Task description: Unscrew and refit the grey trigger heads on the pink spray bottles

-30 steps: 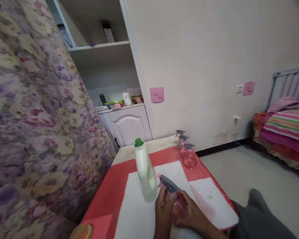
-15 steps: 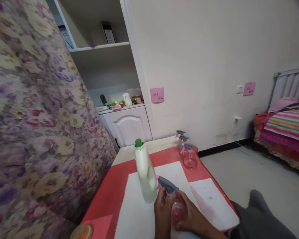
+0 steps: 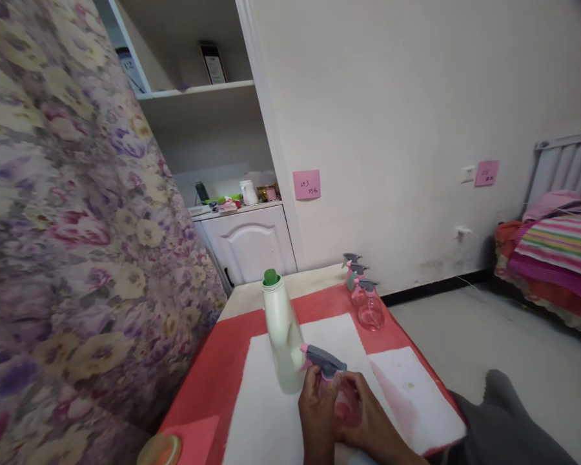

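Low in the view, a clear pink spray bottle with a grey and pink trigger head is held upright between both hands. My left hand closes its fingers around the neck, just under the trigger head. Around the bottle's body wraps my right hand, fingers curled. Just beyond them stands a pale green jug, its mouth uncapped and showing a green inside. It rests on a white sheet. At the table's far right corner several more spray bottles stand in a row.
A red cloth covers most of the table. A stained white paper lies on the right, and a round lidded container at the near left. A floral curtain hangs at left; a cabinet stands behind.
My right hand has shifted slightly around the spray bottle, and the trigger head has moved a little to the left. The jug stays in place.
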### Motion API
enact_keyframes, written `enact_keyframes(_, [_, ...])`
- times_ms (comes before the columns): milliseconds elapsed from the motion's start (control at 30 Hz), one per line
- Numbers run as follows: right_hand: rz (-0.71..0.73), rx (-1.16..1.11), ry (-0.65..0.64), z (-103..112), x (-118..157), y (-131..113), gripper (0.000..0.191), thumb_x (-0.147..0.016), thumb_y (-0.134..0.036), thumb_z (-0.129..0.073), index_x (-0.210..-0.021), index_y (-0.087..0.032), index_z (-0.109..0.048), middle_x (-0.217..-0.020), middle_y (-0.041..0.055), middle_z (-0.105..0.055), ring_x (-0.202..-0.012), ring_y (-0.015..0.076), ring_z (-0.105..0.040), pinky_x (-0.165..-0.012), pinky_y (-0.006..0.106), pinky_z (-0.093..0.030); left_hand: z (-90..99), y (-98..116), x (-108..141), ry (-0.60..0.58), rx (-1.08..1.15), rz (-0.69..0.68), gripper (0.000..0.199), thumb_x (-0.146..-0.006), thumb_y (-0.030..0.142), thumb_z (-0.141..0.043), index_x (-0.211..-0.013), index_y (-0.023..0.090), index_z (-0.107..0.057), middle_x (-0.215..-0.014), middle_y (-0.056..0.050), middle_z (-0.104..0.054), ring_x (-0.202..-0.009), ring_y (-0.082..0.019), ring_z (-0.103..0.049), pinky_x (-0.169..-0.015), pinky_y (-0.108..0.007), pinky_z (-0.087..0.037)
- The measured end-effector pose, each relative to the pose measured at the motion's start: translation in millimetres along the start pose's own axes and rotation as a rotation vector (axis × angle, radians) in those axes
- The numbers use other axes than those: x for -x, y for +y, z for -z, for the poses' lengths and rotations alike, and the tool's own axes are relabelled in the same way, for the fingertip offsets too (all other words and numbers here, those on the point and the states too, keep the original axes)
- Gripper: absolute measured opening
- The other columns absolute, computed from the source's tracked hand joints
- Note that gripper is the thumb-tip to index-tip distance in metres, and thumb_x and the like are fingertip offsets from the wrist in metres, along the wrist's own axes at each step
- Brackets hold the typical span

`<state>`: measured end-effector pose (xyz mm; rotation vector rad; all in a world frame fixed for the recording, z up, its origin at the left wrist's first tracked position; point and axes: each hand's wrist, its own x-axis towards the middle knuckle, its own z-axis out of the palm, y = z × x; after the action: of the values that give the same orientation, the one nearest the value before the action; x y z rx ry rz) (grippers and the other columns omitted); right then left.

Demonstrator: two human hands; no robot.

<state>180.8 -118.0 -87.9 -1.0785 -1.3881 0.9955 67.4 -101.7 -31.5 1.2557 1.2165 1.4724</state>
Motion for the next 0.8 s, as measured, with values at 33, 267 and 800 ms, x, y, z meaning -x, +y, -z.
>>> enact_keyframes(33, [-0.002,0.031,0.027,-2,1,0,0.068,-0.053,-0.011,-0.074,-0.114,-0.024,-0.046,-0.116,0.0055,-0.06,-0.111,0.0275,-0.058,-0.098,0.04,-0.045,-0.1,-2,0,0.011,-0.004,-0.006,0.026,-0.068,0.039,-0.073,-0.08,0.018,-0.065,-0.076,-0.002,-0.067,-0.074,-0.021,-0.062,-0.07,-0.029,-0.05])
enact_keyframes(267, [-0.032,0.035,0.076,-10,2,8,0.076,-0.053,-0.014,-0.078,-0.118,-0.025,-0.04,-0.125,0.0092,-0.057,-0.118,0.0289,-0.055,-0.104,0.043,-0.042,-0.8,-14,-2,0.032,0.031,-0.009,0.029,-0.066,0.043,-0.075,-0.078,0.018,-0.065,-0.074,-0.001,-0.066,-0.074,-0.02,-0.061,-0.07,-0.028,-0.05])
enact_keyframes(800, [0.007,-0.056,-0.106,4,-6,14,0.083,-0.049,-0.006,-0.073,-0.124,-0.024,-0.043,-0.131,0.0093,-0.058,-0.125,0.0299,-0.053,-0.109,0.045,-0.038,-0.9,0,-1,0.001,0.02,-0.011,0.021,-0.068,0.035,-0.073,-0.075,0.019,-0.062,-0.069,0.001,-0.062,-0.069,-0.018,-0.059,-0.067,-0.027,-0.049])
